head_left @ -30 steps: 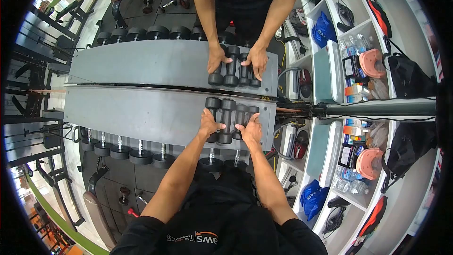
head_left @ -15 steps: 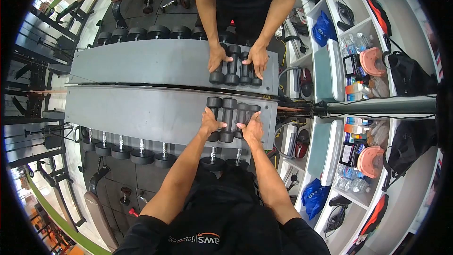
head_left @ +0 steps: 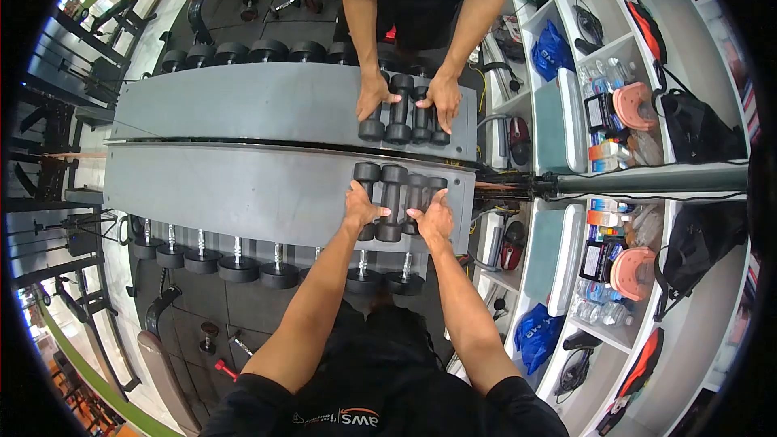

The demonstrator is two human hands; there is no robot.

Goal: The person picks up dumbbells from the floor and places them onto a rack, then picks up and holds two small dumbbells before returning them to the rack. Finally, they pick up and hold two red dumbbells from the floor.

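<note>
At the far left, dark gym machine frames (head_left: 61, 231) stand along a pale strip of floor, and next to them a padded bench (head_left: 166, 376) runs down toward the lower edge. On the dark floor mat (head_left: 243, 307) beside it lie small dumbbells, among them a red dumbbell (head_left: 226, 370). Above the mat stretches a long grey shelf (head_left: 218, 194), with a row of larger dumbbells (head_left: 238, 269) with bright metal handles just below its near edge. A mirror (head_left: 235, 101) at the shelf's far edge repeats the scene, arms included. Toward the right end of the shelf, four black dumbbells lie side by side, handles pointing away from the person. The left hand (head_left: 360, 206) grasps the left pair of dumbbells (head_left: 392, 194), its fingers around the outer one and its thumb reaching across to the inner one's handle. Just beside it, the right hand (head_left: 436, 218) grasps the right pair of dumbbells (head_left: 415, 188) in the same way, fingers over the outer one and thumb against the inner one. The two thumbs are near each other but apart. Farther right, white shelving (head_left: 558, 275) holds a blue bag (head_left: 538, 340), clear plastic bottles (head_left: 607, 312), a salmon-coloured container (head_left: 632, 272) and a black bag (head_left: 692, 247).
</note>
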